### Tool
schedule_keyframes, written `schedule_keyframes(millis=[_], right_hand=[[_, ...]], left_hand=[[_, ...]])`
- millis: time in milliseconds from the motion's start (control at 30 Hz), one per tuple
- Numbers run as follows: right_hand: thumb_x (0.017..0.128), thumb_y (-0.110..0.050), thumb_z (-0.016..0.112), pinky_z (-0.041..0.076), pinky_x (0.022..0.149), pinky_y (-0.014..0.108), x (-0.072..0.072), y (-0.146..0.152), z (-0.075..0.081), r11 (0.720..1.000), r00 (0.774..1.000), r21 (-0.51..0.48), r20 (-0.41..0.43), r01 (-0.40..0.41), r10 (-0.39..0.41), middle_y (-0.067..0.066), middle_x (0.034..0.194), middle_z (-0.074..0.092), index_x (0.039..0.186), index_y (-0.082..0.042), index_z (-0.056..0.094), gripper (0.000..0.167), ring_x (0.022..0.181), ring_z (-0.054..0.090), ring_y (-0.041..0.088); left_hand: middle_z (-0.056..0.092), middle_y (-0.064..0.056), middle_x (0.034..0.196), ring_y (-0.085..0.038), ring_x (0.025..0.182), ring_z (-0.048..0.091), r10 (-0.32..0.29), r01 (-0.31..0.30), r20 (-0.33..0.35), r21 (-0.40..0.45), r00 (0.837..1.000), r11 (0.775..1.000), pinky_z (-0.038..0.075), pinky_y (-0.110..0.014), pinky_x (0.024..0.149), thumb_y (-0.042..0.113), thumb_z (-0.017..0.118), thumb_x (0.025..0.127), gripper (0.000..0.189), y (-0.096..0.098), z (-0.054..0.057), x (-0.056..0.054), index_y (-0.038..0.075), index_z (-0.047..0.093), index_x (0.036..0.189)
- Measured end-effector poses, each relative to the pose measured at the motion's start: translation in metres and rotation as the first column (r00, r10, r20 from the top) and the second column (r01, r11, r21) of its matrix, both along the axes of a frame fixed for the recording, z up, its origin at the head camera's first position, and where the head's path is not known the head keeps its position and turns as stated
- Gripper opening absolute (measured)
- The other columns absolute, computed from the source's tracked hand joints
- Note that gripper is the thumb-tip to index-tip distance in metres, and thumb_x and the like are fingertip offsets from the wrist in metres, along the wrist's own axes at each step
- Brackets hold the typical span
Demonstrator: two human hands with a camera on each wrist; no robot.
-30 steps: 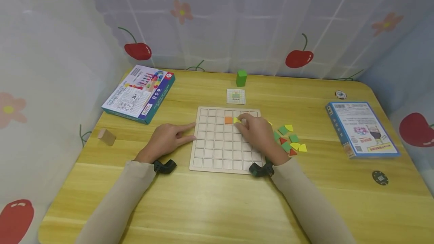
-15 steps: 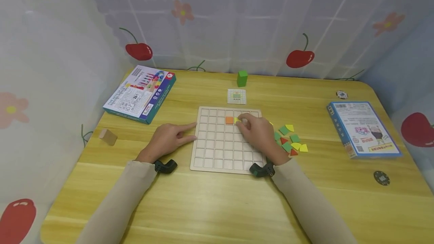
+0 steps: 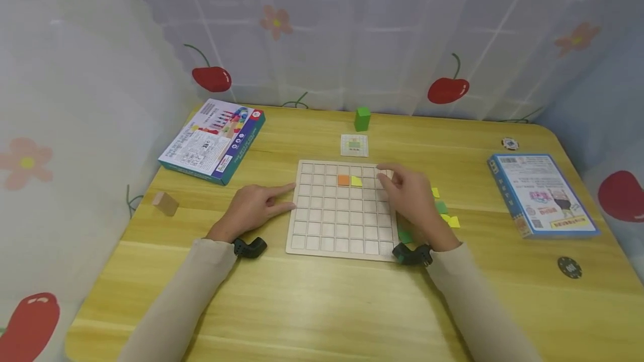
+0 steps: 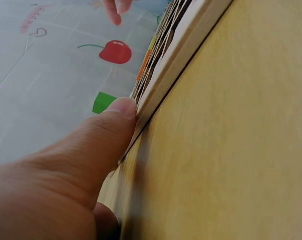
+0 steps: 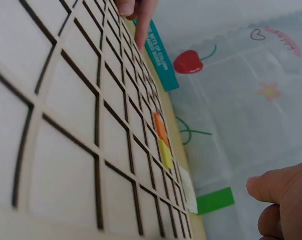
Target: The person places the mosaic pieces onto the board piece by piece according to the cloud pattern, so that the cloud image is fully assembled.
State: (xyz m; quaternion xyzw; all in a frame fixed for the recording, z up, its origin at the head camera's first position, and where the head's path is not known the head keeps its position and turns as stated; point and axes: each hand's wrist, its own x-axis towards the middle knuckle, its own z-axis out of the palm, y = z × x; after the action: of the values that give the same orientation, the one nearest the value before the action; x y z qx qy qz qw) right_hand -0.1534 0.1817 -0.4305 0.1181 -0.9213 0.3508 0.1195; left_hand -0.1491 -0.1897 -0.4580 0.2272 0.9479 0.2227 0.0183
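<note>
Reading the clock from the middle of the wooden grid board (image 3: 327, 218), with twelve at its far edge, the left hand (image 3: 249, 207) lies at nine o'clock, index finger and thumb stretched out and their tips on the board's edge. The left wrist view shows the thumb tip against that edge. The right hand (image 3: 412, 197) hovers at two o'clock over the board's rim, its thumb and index finger parted with nothing visible between them.

The board lies flat on the wood-grain table (image 3: 312, 300). Toward twelve, in its second row from the far edge, an orange square tile (image 3: 343, 181) and a yellow quarter-circle tile (image 3: 356, 181) sit in neighbouring cells, the yellow one on the three o'clock side. Other loose tiles (image 3: 441, 207) in yellow and green lie at three o'clock, partly hidden by the right hand.

At twelve, beyond the board, lie a grid pattern card (image 3: 354, 145) and, just past it, an upright green block (image 3: 362, 119). A teal-sided game box (image 3: 211, 141) lies at ten o'clock, a plain wooden block (image 3: 165, 204) at nine, and a blue-edged box (image 3: 545, 194) at three, near a black poker chip (image 3: 569, 267).
</note>
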Motion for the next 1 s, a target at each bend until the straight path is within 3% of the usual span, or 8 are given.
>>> schedule_keyframes(millis=[233, 367, 500, 733, 1000], right_hand=[[0.102, -0.028, 0.065, 0.032, 0.044, 0.032, 0.012, 0.068, 0.007, 0.996, 0.996, 0.062, 0.059, 0.063, -0.067, 0.001, 0.06, 0.046, 0.123, -0.011, 0.074, 0.028, 0.048, 0.04, 0.019], [0.103, -0.028, 0.064, 0.033, 0.043, 0.032, 0.017, 0.108, -0.002, 0.992, 0.99, 0.119, 0.125, 0.049, -0.064, 0.001, 0.061, 0.046, 0.123, -0.011, 0.073, 0.028, 0.049, 0.042, 0.019], [0.103, -0.031, 0.063, 0.032, 0.042, 0.031, 0.02, 0.136, -0.012, 0.993, 0.982, 0.115, 0.181, 0.025, -0.045, 0.001, 0.059, 0.044, 0.125, -0.01, 0.072, 0.031, 0.046, 0.04, 0.018], [0.103, -0.041, 0.062, 0.033, 0.043, 0.032, 0.02, 0.141, -0.017, 0.995, 0.976, 0.098, 0.219, 0.001, -0.022, 0.002, 0.06, 0.047, 0.133, -0.014, 0.069, 0.041, 0.046, 0.042, 0.017], [0.1, -0.048, 0.063, 0.033, 0.049, 0.033, 0.021, 0.129, -0.018, 0.985, 0.968, 0.164, 0.234, 0.054, -0.092, 0.001, 0.061, 0.048, 0.129, -0.013, 0.071, 0.046, 0.054, 0.044, 0.021]], left_hand=[[0.039, 0.009, 0.055, -0.009, 0.052, 0.029, -0.012, 0.012, -0.017, 0.0, 1.0, 1.0, 0.027, -0.032, 0.055, 0.058, 0.065, 0.095, 0.053, 0.002, 0.002, -0.001, 0.037, 0.06, 0.143], [0.038, 0.009, 0.055, -0.009, 0.052, 0.029, -0.013, 0.013, -0.017, 0.003, 1.0, 1.0, 0.027, -0.032, 0.055, 0.058, 0.065, 0.095, 0.053, 0.003, 0.002, -0.001, 0.036, 0.061, 0.143], [0.037, 0.009, 0.054, -0.009, 0.053, 0.028, -0.003, 0.003, -0.002, -0.001, 1.0, 1.0, 0.029, -0.032, 0.056, 0.058, 0.065, 0.095, 0.053, 0.003, 0.002, 0.0, 0.038, 0.06, 0.144], [0.038, 0.009, 0.055, -0.009, 0.054, 0.029, 0.013, -0.013, 0.012, 0.0, 1.0, 1.0, 0.031, -0.033, 0.057, 0.058, 0.065, 0.095, 0.053, 0.002, 0.002, 0.0, 0.038, 0.059, 0.144], [0.038, 0.009, 0.055, -0.009, 0.054, 0.028, 0.018, -0.018, 0.019, -0.002, 1.0, 1.0, 0.03, -0.033, 0.057, 0.059, 0.065, 0.095, 0.053, 0.002, 0.001, 0.0, 0.038, 0.059, 0.144]])
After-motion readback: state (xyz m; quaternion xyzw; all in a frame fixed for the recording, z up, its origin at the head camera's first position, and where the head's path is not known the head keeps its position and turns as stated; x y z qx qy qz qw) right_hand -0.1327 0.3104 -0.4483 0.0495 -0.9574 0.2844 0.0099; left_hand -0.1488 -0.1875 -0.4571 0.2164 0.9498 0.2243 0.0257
